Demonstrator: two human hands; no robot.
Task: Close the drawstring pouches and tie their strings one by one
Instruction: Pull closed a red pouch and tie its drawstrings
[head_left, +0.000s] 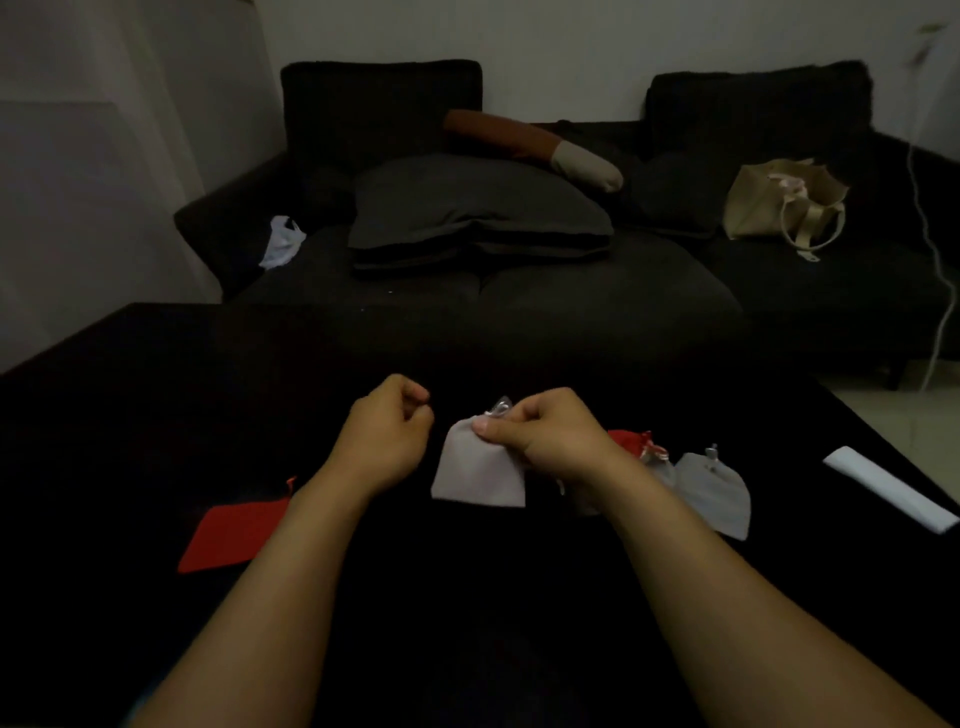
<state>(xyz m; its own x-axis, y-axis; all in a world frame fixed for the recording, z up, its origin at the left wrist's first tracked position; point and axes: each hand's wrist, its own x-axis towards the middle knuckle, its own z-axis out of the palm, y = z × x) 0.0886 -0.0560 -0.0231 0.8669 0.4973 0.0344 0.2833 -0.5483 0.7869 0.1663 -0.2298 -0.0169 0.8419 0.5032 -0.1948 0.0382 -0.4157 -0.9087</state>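
Head view: right hand (545, 436) pinched the gathered top of a small grey fabric drawstring pouch (478, 470), held above the black table (156, 415) between both hands. Left hand (389, 431) was curled into a fist just left of the pouch; whether it held a string could not be told. A flat red fabric pouch (234, 530) lay left of the left forearm. A closed red pouch (628, 441) and another grey pouch (719, 491) lay to the right, near a white folded strip (888, 488). Dark sofa (571, 291) behind
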